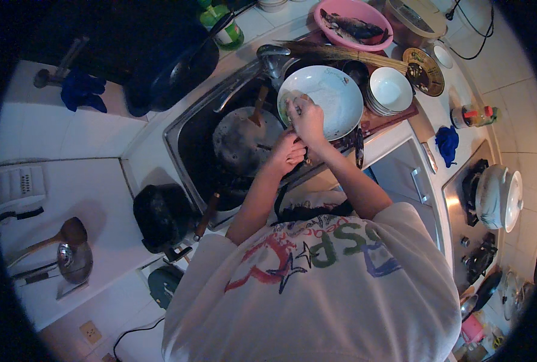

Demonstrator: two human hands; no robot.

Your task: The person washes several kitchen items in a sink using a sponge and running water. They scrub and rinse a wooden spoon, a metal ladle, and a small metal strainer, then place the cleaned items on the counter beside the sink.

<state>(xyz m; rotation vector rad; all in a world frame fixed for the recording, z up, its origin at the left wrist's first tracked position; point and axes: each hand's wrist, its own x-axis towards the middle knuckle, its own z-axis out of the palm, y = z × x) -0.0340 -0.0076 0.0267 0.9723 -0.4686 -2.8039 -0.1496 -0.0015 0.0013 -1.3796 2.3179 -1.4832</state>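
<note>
A large white plate (338, 99) with a small printed pattern near its rim leans over the right side of the sink. My left hand (287, 154) is closed at the plate's lower left rim, and its fingertips are partly hidden. Over the plate's left part, my right hand (308, 122) is closed with bent fingers. Something pale green shows by its fingertips, too blurred to name. Left of my hands, a round pan (235, 145) with cloudy, foamy liquid sits in the dark sink (187, 136). A wooden spatula (258, 108) stands in the pan.
A faucet (274, 57) rises behind the sink. Stacked white bowls (391, 90), a brown bowl (424, 72) and a pink basin (365, 39) holding fish stand rightward. A lidded white pot (498, 196) is on the stove. A dark pan (163, 220) stands left of the sink.
</note>
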